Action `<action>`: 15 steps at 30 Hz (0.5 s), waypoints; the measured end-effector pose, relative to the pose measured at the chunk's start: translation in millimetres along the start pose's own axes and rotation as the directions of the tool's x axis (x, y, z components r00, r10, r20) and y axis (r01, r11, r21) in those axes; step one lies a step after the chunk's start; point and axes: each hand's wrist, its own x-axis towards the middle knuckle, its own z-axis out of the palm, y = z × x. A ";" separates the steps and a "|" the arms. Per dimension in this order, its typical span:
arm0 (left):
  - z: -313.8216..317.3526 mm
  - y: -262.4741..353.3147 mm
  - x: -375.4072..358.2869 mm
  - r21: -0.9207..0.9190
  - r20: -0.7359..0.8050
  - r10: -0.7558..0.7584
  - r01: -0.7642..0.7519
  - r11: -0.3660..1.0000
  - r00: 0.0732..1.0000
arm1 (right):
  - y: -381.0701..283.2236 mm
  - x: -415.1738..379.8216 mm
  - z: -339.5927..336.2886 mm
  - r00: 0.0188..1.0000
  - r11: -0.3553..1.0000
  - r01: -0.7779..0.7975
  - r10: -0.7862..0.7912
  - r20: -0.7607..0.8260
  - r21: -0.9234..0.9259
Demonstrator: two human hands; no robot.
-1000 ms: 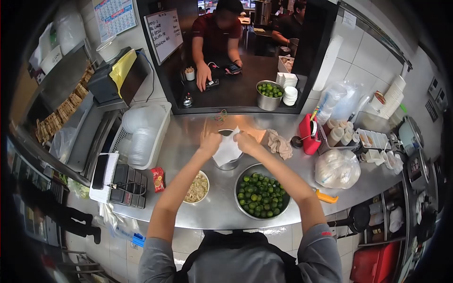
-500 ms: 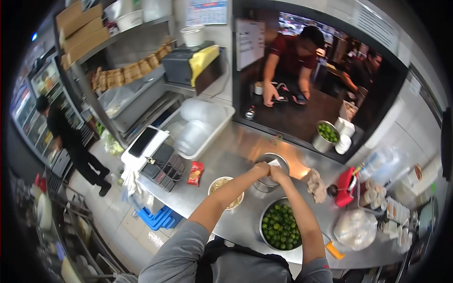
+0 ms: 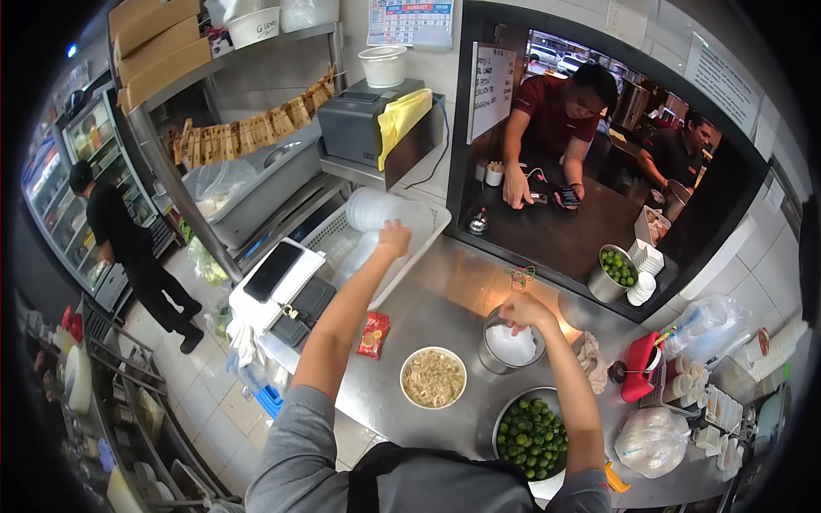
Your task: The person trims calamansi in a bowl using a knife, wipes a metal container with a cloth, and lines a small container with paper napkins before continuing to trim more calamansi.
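Observation:
My left hand (image 3: pixel 394 238) reaches to the clear plastic lids (image 3: pixel 376 211) in the white basket (image 3: pixel 439 218), its fingers on or just above them; its grip is too small to tell. My right hand (image 3: pixel 523 313) is at the rim of a metal pot (image 3: pixel 493 363) with white material (image 3: pixel 511 344) inside, its fingers bent down; whether they pinch something is unclear. A white bowl of rice-like food (image 3: pixel 434 378) stands on the steel counter between my arms. Beside my right forearm is a metal bowl of green citrus fruits (image 3: pixel 530 434).
A red packet (image 3: pixel 373 334) lies left of the food bowl. On the right are a crumpled cloth (image 3: pixel 592 362), a red container (image 3: pixel 640 368) and a filled plastic bag (image 3: pixel 652 442). Two people are beyond the window (image 3: pixel 556 120); another person (image 3: pixel 120 231) stands far left.
My hands were together over the metal pot and are now apart. The left has moved up and left to the basket; the right remains by the pot. The view has shifted.

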 end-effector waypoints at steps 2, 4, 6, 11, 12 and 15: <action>-7.0 -20.1 7.2 0.010 0.078 0.066 -0.067 0.998 0.995 | -23.7 10.6 -4.5 0.981 0.984 0.179 -0.177 -0.075 0.016; -20.7 -26.3 15.6 -0.011 0.148 0.101 -0.101 0.995 0.984 | -39.6 27.8 -4.4 0.904 0.914 0.403 -0.405 -0.133 -0.044; -35.2 -30.3 28.8 -0.063 0.219 0.106 -0.095 0.994 0.970 | -62.0 37.3 -2.0 0.905 0.917 0.397 -0.384 -0.184 0.037; -64.8 -34.0 28.9 -0.182 -0.044 0.371 -0.372 0.910 0.928 | -99.5 71.1 22.8 0.632 0.799 0.598 -0.512 -0.582 -0.053; -82.2 -28.7 20.9 -0.194 -0.094 0.427 -0.437 0.878 0.899 | -113.3 71.4 25.6 0.532 0.749 0.659 -0.530 -0.660 -0.071; -132.0 -1.9 -26.0 -0.175 -0.227 0.559 -0.598 0.782 0.797 | -138.1 71.2 26.9 0.344 0.622 0.745 -0.667 -0.661 -0.239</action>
